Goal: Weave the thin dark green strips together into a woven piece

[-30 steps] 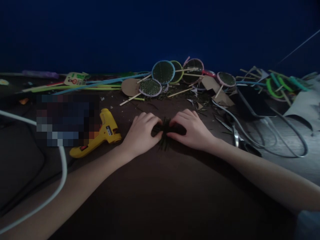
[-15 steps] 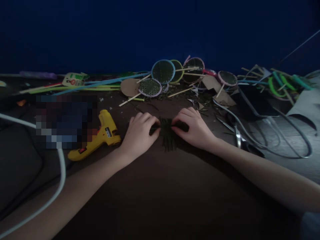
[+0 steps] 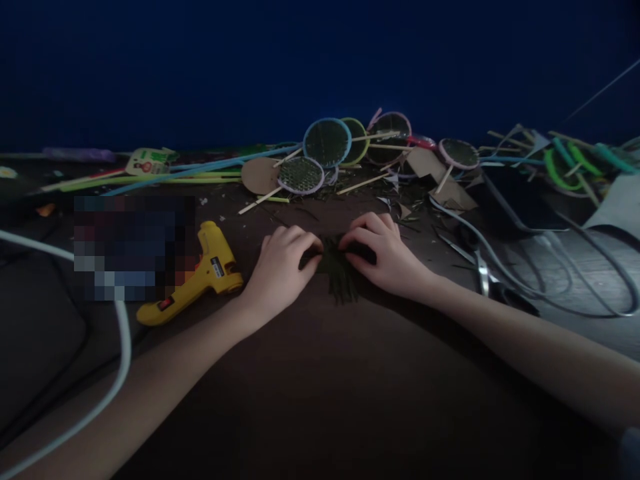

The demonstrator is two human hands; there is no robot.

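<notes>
Between my hands is a small piece of woven dark green leaf strips (image 3: 340,273), its loose ends fanning toward me on the dark table. My left hand (image 3: 286,270) pinches its left side between thumb and fingers. On the right side, my right hand (image 3: 383,253) pinches it the same way, fingertips close to the left ones. Just left of my left hand lies a yellow glue gun (image 3: 207,273). Scissors (image 3: 480,270) rest beyond my right forearm, partly under a cable.
Round fans (image 3: 327,143) with coloured rims and wooden sticks pile up at the back amid leaf scraps. A phone (image 3: 525,200) with a grey cable (image 3: 595,287) lies at right. A white cable (image 3: 125,333) crosses the left side, over my forearm. Green rings (image 3: 565,170) sit far right.
Both hands keep their pinch on the woven leaf strips. My right hand has shifted slightly left, closer to my left hand. The view has moved a little.
</notes>
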